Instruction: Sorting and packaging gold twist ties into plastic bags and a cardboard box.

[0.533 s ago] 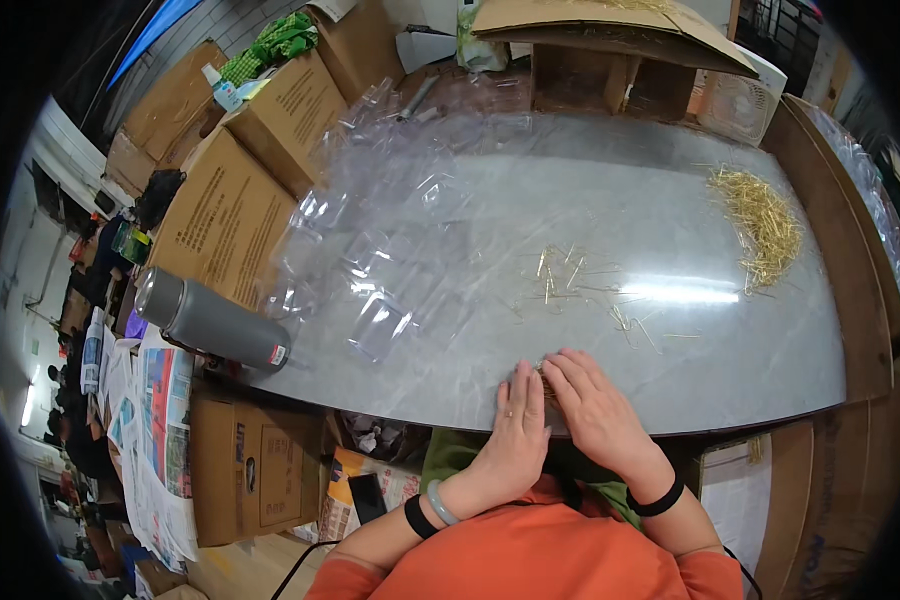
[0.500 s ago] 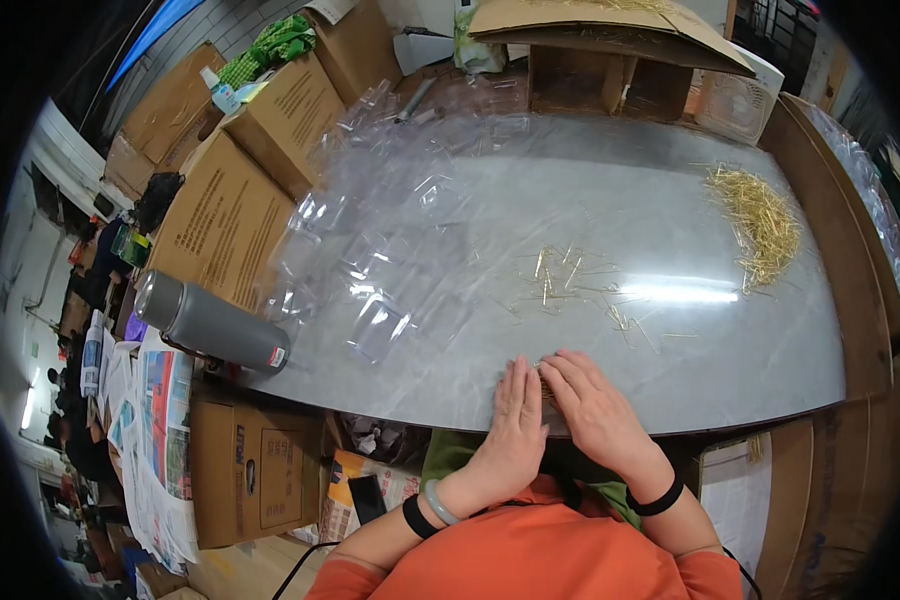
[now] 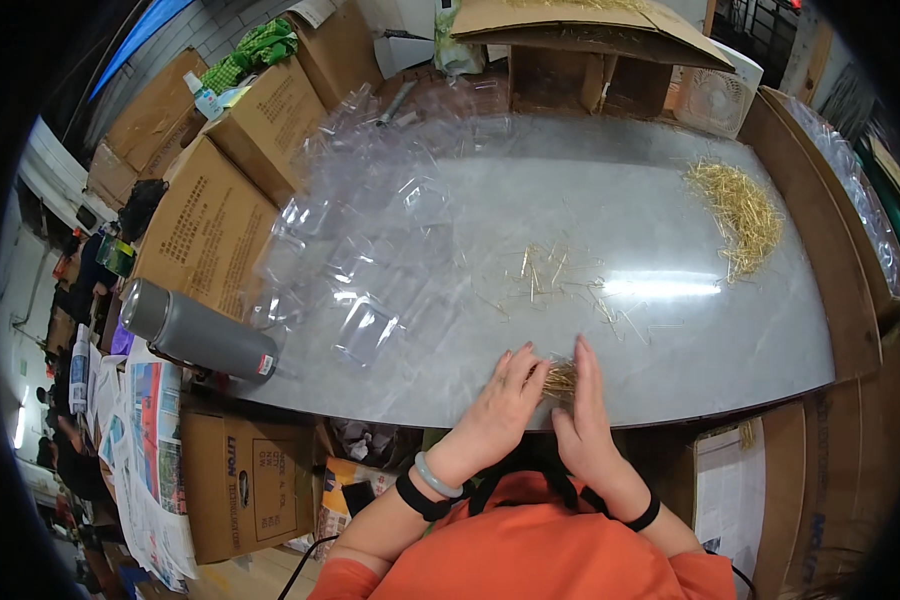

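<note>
A small bundle of thin gold wire pieces (image 3: 562, 379) lies at the near edge of the grey table (image 3: 670, 350), between my two hands. My left hand (image 3: 500, 405) bends around the bundle's left side, its thumb and fingers against the wires. On the right side, my right hand (image 3: 586, 420) stands on edge with its fingers stretched out straight and its palm toward the bundle. Loose gold wires (image 3: 536, 272) lie scattered just beyond the hands. A larger heap of the same wires (image 3: 738, 215) is at the far right of the table.
Clear plastic shells (image 3: 365, 330) cover the table's left part. A grey bottle (image 3: 205, 330) lies tilted at the left edge, beside cardboard boxes (image 3: 205, 225). An opened carton (image 3: 560, 75) and a white fan (image 3: 715, 100) stand at the back. Cardboard walls (image 3: 820, 220) the right side.
My hands have drawn apart, so that the wire bundle shows between them. My right hand has turned from lying palm down to standing on edge. The whole view has shifted slightly.
</note>
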Demonstrator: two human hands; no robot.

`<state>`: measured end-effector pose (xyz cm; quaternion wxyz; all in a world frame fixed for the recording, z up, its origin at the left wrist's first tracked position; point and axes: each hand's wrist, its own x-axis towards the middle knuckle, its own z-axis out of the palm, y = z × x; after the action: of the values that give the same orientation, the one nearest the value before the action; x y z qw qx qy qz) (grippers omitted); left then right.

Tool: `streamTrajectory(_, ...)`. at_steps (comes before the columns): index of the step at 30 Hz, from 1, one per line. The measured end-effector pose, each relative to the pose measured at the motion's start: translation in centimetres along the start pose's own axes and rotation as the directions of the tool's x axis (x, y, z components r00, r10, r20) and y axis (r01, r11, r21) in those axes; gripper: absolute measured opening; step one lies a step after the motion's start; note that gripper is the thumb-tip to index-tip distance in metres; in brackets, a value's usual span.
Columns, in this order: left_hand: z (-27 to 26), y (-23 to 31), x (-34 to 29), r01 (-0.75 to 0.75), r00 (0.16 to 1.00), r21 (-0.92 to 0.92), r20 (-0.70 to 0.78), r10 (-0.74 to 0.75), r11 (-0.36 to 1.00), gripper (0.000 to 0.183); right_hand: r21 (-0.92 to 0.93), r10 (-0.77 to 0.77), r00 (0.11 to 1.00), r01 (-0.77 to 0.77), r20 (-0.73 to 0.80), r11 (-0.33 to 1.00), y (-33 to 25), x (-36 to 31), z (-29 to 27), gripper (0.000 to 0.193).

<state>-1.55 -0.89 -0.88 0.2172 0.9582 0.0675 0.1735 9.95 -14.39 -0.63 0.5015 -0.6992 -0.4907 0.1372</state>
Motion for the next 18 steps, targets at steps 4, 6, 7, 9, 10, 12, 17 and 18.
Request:
streamTrajectory(4,0.1,-0.1,-0.1,0.022,1.0,-0.018,-0.021,-0.022,1.0,0.053,0.043,-0.036,0.985,0.029,0.166,0.999,0.2,1.6,-3.0,0.084)
streamTrajectory(6,-0.1,0.1,-0.3,0.016,0.999,0.003,-0.037,-0.016,1.0,0.052,-0.121,-0.06,0.96,0.096,0.272,0.988,-0.4,2.1,-5.0,0.084)
streamTrajectory(7,-0.3,0.2,-0.1,-0.003,1.0,0.017,-0.031,0.004,1.0,0.052,-0.213,-0.128,0.957,0.187,0.262,0.959,0.5,2.4,-5.2,0.083)
streamTrajectory(9,-0.4,0.2,0.1,-0.029,0.999,0.02,-0.027,0.03,0.999,0.051,-0.276,-0.101,0.946,0.191,0.307,0.942,1.1,2.5,-5.4,0.08)
streamTrajectory(10,-0.5,0.2,0.1,-0.034,0.999,0.014,-0.027,0.034,0.999,0.051,-0.3,-0.091,0.94,0.196,0.329,0.934,1.1,2.8,-5.3,0.078)
streamTrajectory(12,-0.5,0.1,0.1,-0.026,0.999,-0.012,-0.029,0.026,1.0,0.051,-0.298,-0.09,0.939,0.195,0.333,0.935,1.4,3.2,-4.9,0.079)
streamTrajectory(17,-0.1,0.0,-0.4,-0.015,0.999,-0.009,-0.052,0.014,1.0,0.051,-0.23,-0.074,0.962,0.137,0.262,0.964,-0.3,2.5,-4.8,0.075)
streamTrajectory(18,-0.2,-0.1,-0.3,-0.016,0.998,-0.003,-0.056,0.015,1.0,0.051,-0.214,-0.068,0.974,0.115,0.216,0.97,-0.3,1.8,-4.1,0.073)
